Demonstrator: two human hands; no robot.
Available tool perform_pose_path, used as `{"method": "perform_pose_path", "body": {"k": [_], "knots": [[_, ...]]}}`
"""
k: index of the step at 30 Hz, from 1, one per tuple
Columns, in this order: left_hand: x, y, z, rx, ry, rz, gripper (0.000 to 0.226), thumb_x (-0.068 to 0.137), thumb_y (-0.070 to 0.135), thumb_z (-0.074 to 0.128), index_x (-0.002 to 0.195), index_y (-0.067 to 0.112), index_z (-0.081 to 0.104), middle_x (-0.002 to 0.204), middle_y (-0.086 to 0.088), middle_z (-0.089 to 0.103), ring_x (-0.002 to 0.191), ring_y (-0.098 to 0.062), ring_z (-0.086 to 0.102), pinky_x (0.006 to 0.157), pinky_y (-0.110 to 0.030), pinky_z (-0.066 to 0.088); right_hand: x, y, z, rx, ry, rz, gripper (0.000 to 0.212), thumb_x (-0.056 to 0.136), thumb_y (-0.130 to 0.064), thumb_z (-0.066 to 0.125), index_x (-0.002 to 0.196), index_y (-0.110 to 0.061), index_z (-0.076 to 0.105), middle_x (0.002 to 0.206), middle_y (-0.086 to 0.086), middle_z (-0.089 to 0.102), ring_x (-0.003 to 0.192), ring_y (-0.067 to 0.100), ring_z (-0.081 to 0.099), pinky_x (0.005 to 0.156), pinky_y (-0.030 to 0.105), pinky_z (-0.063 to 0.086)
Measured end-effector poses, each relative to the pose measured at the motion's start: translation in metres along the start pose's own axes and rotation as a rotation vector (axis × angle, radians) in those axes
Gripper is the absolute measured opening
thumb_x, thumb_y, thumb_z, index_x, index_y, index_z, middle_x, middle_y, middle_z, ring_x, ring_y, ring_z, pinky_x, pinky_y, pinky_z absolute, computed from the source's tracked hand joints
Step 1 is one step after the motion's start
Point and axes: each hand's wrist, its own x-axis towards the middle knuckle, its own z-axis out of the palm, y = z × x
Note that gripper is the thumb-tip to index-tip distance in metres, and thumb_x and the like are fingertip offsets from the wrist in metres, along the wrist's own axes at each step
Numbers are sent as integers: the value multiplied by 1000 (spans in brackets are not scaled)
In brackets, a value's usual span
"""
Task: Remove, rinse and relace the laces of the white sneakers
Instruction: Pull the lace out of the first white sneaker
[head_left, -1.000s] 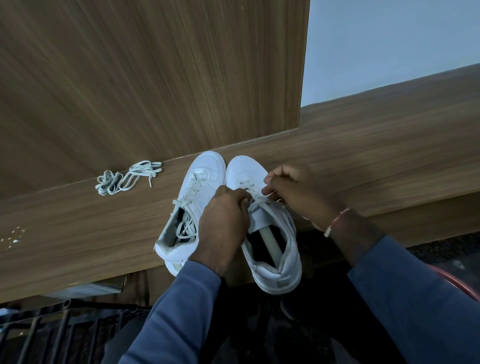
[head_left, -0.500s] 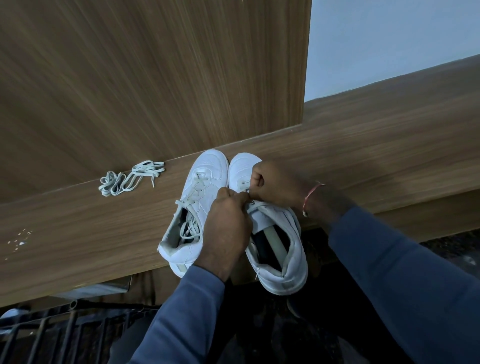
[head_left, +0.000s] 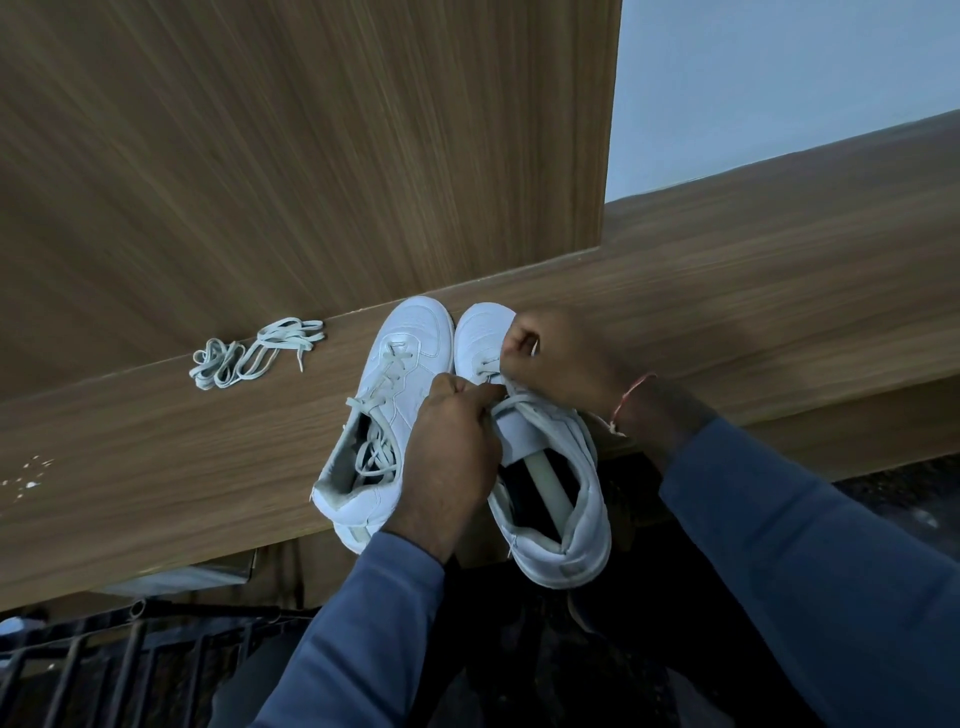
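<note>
Two white sneakers stand side by side on a wooden ledge, toes to the back panel. The left sneaker carries a loose lace whose ends lie inside its opening. The right sneaker juts over the ledge's front edge, its tongue pulled up. My left hand pinches the lace at the right sneaker's left eyelets. My right hand is closed on the lace over the shoe's front eyelets. A bundled spare lace lies apart to the left.
A tall wooden panel rises right behind the shoes, with a pale wall to its right. Small white specks mark the ledge's far left. Dark metal bars and dark floor lie below the ledge.
My right hand has moved left and forward from beside the shoe onto its front eyelets, then closed tighter on the lace. My left hand has kept its pinch.
</note>
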Motion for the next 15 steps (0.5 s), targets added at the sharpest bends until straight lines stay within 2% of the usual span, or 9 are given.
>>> {"method": "perform_pose_path", "body": {"k": [2, 3, 6, 7, 10, 13, 15], "knots": [[-1, 0, 1, -25, 9, 0, 40, 88, -2, 47, 116, 17, 70, 105, -9, 52, 98, -26, 56, 78, -22, 38, 4, -7, -9, 162, 164, 83, 9, 81, -16, 65, 75, -10, 68, 60, -4, 64, 56, 7, 58, 55, 23, 49], [-1, 0, 0, -34, 14, -5, 40, 88, -2, 47, 117, 16, 69, 106, -9, 52, 100, -26, 56, 79, -22, 38, 5, -9, -14, 220, 179, 102, 10, 83, -16, 65, 74, -10, 67, 55, -6, 62, 51, 5, 57, 50, 19, 47], [-1, -1, -2, -46, 13, -4, 39, 88, -2, 47, 114, 16, 70, 105, -10, 52, 98, -26, 56, 78, -23, 38, -3, -3, -19, 116, -40, 101, 9, 82, -13, 69, 75, -9, 70, 61, -7, 65, 51, -3, 58, 50, 13, 44], [-1, -1, -2, -44, 13, 1, 39, 87, -2, 47, 111, 15, 71, 104, -10, 52, 97, -27, 56, 76, -25, 39, -8, -2, -14, 58, -85, 78, 8, 81, -12, 70, 75, -8, 71, 66, -6, 67, 58, -2, 61, 55, 14, 44], [0, -1, -2, -21, 9, -2, 38, 86, -3, 47, 110, 14, 71, 106, -12, 53, 96, -28, 56, 74, -25, 39, -11, 3, 1, -71, -53, -26, 8, 80, -14, 70, 75, -9, 74, 77, -5, 71, 73, 6, 64, 64, 19, 47], [1, -1, 1, 2, 5, -8, 39, 87, -2, 48, 114, 17, 70, 106, -11, 53, 96, -25, 55, 72, -22, 35, -3, 3, 5, -168, -83, -44, 10, 78, -18, 69, 72, -10, 70, 74, -5, 69, 70, 8, 62, 64, 25, 48], [0, -1, 2, -1, 8, -1, 39, 87, 0, 47, 114, 19, 69, 103, -10, 53, 95, -25, 55, 71, -24, 37, 0, -1, 8, -112, -20, -3, 14, 74, -21, 69, 68, -9, 67, 66, -3, 66, 62, 9, 59, 61, 30, 49]]}}
